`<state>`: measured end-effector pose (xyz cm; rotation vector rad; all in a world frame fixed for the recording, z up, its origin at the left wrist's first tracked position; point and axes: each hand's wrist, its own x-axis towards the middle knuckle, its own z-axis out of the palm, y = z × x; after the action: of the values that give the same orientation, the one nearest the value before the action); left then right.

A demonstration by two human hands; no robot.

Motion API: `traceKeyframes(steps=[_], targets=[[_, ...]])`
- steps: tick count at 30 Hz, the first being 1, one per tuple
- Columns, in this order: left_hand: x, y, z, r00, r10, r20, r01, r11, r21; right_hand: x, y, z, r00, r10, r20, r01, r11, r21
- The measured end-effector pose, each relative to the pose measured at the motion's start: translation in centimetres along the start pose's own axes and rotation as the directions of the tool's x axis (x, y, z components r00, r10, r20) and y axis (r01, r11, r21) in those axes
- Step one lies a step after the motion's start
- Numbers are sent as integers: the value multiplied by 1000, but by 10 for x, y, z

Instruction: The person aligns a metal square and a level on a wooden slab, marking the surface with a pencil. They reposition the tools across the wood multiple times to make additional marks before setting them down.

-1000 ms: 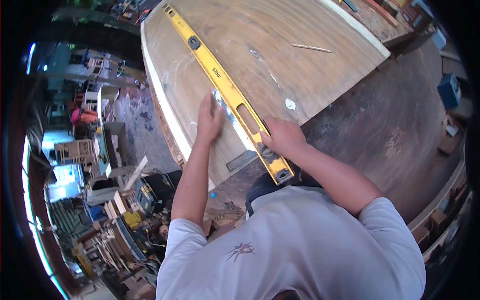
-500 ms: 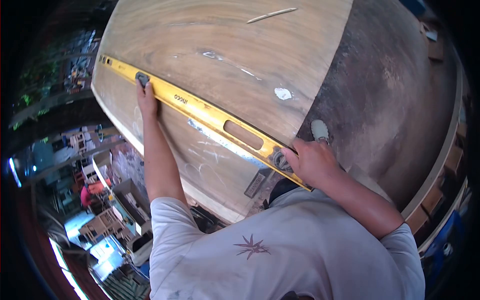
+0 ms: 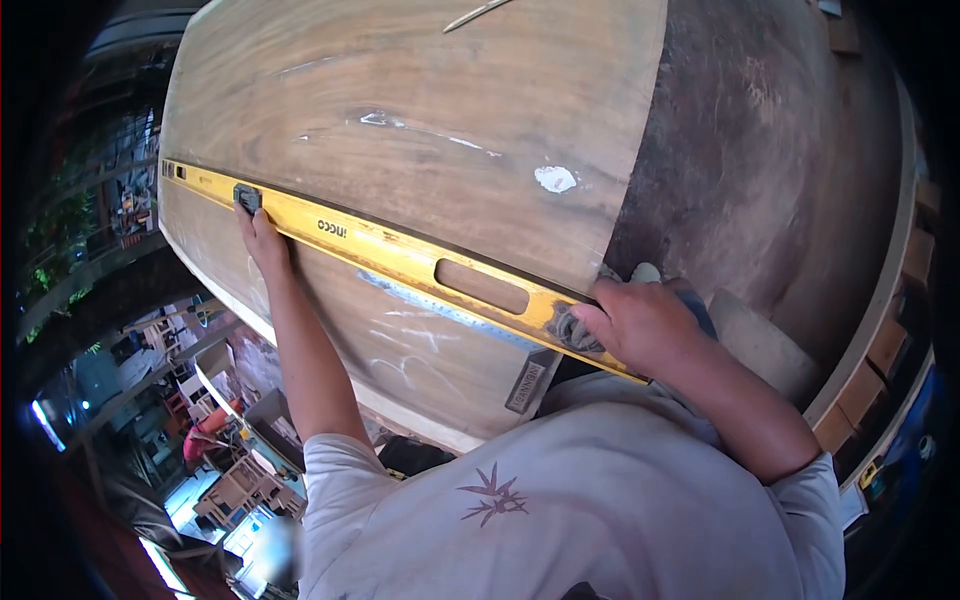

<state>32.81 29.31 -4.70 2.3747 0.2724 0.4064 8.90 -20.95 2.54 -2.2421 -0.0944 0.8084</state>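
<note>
A long yellow spirit level (image 3: 390, 255) lies slantwise across a broad wooden slab (image 3: 480, 75). My left hand (image 3: 263, 243) is closed on the level toward its far end, fingers at a dark grey block set on its edge. Near the other end, close to my body, my right hand (image 3: 645, 318) grips the level beside a round dark fitting, thumb on top and other fingers partly hidden. Alongside the level's near edge lies a silvery strip with small marks (image 3: 440, 308). Chalk-like curves and white filler patches (image 3: 556, 179) mark the wood.
A thin pointed stick (image 3: 475, 15) rests at the slab's top. A small dark lettered plate (image 3: 529, 383) sits near my waist. Dark floor (image 3: 740, 130) lies right of the slab, with a light shoe (image 3: 648, 272). A person in red (image 3: 203, 440) is among furniture at left.
My view has shifted, so the slab and stick sit higher and further left. The level now appears flatter in the view. Both hands keep their hold on it.
</note>
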Motion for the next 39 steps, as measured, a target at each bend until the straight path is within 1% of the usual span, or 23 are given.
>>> traceKeyframes(steps=[1, 2, 3, 4, 6, 7, 9, 13, 16, 18, 19, 21, 22, 24, 26, 27, 28, 30, 34, 36, 39], targets=[[-2, 11, 1, 989, -118, 84, 128, 984, -127, 0, 0, -1, 1000, -1, 1, 1, 1000, -15], [-5, 22, 0, 961, -218, 169, 254, 938, -235, -3, 2, -2, 1000, -19, -1, 19, 1000, -7], [-2, 33, -10, 985, -152, 77, 160, 980, -118, 5, -2, 3, 1000, 1, 1, -1, 1000, 11], [-11, 38, 4, 996, -91, 14, 91, 996, -3, 5, 0, 6, 999, 50, 11, -50, 999, 19], [-14, 37, 3, 999, -41, 16, 40, 997, 68, 2, -3, 3, 997, 76, -4, -76, 997, 1], [-14, 31, 2, 1000, -26, 17, 25, 999, 39, 1, -3, 3, 999, 54, -7, -53, 999, 5], [-17, 31, 3, 999, -26, 24, 27, 999, -28, -1, -2, 5, 996, 49, -68, -49, 999, -5], [-18, 29, 2, 1000, -22, 21, 23, 999, -37, -2, -4, 5, 996, 48, -81, -47, 999, 9], [-18, 27, 3, 999, -28, 21, 28, 1000, 1, -3, -8, 0, 994, 53, -95, -50, 998, 34], [-17, 28, 3, 998, -55, 18, 56, 998, -26, -1, -7, -3, 999, 49, -20, -49, 999, 16], [-13, 23, 3, 998, -58, 11, 59, 997, -51, 0, -7, -4, 998, 54, -24, -54, 998, 18], [-11, 10, 4, 998, -68, 8, 68, 994, -81, 0, -5, -4, 1000, 15, -25, -14, 1000, 10], [-13, 13, 3, 997, -79, 1, 79, 991, -107, 1, -3, -3, 1000, 18, -26, -18, 1000, 17], [-15, 18, 2, 998, -68, 2, 68, 994, -82, 2, 1, 1, 1000, 9, -11, -9, 999, 38], [-15, 20, 3, 997, -80, 10, 81, 989, -125, 2, 2, 1, 1000, 4, -17, -3, 999, 39], [-11, 12, 2, 997, -72, 18, 74, 984, -165, 2, 2, 1, 1000, -6, -22, 7, 999, 36], [-11, 13, 3, 997, -75, 15, 77, 983, -165, 2, 1, 0, 1000, -8, -20, 9, 999, 33], [-13, 15, 2, 1000, -31, 2, 31, 996, -89, 1, -2, -3, 1000, -4, -15, 5, 999, 45], [-11, 11, 2, 1000, -15, 15, 16, 997, -79, 1, 0, 0, 999, -17, -30, 18, 999, 32], [-9, 5, 2, 999, -26, 18, 28, 994, -108, 0, 1, 2, 998, -27, -58, 28, 999, 26], [-12, 15, 2, 999, -36, 31, 39, 994, -106, 0, 1, 2, 999, -22, -49, 24, 999, 33]])
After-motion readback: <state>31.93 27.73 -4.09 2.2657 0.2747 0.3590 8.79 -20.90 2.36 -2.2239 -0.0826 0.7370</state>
